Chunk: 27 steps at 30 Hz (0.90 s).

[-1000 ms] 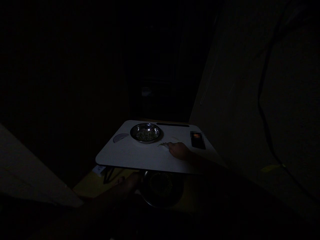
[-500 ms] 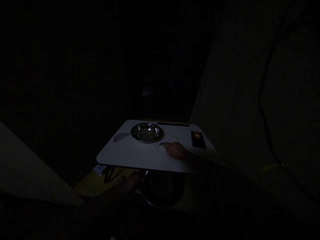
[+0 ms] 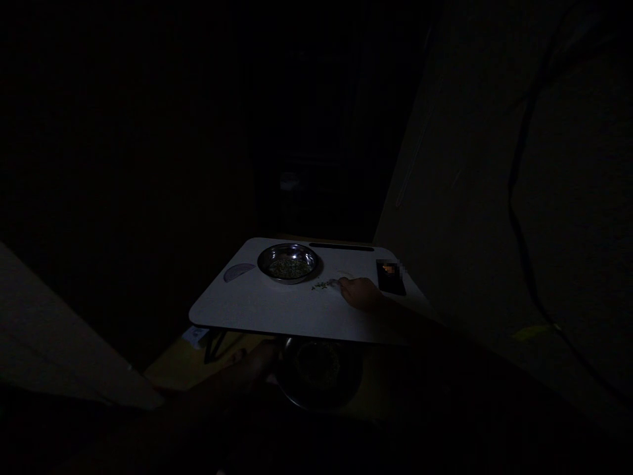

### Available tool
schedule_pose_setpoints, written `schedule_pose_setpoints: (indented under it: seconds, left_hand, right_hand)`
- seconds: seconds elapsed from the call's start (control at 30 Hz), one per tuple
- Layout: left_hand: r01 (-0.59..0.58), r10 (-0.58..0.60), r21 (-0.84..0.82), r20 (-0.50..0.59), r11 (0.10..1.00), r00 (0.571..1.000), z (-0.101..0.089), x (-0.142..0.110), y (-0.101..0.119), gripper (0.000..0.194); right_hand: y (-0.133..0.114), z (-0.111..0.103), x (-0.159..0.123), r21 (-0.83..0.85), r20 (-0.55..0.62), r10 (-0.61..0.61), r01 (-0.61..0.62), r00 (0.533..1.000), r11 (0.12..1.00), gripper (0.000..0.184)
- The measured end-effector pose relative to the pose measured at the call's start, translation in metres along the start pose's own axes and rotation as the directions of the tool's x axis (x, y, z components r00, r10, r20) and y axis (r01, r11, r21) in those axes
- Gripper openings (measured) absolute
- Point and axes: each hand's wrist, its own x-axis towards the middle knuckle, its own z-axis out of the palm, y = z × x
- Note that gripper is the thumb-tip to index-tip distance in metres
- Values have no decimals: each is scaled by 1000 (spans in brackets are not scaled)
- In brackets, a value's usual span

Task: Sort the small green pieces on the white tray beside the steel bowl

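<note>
My right hand (image 3: 361, 293) rests on a white board (image 3: 267, 310), its fingertips close together just right of a small scatter of chopped green bits (image 3: 321, 285). Whether they hold any bits is too dark to tell. A steel bowl (image 3: 287, 262) of chopped green food stands near the board's far edge. My left hand (image 3: 257, 364) is dim, below the board's near edge, next to a second steel bowl (image 3: 319, 379) holding dark contents. Its fingers are hard to make out.
A cut purple onion half (image 3: 239, 272) lies at the board's left. A dark phone (image 3: 390, 277) lies at the right. A yellow surface (image 3: 198, 369) and black board legs (image 3: 213, 346) sit below. Dark walls and a hanging cable (image 3: 519, 198) surround the scene.
My right hand has moved right and slightly up across the board, away from the green bits. The bowls, onion and phone stay in place, and my left hand barely moves.
</note>
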Motion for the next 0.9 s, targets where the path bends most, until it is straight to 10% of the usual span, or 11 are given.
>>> schedule_pose_setpoints:
  seconds: [0.9]
  left_hand:
    - [-15, 16, -13, 61, 1000, 998, 2, -5, 7, 15]
  right_hand:
    - [3, 9, -2, 37, 27, -14, 13, 1000, 999, 28]
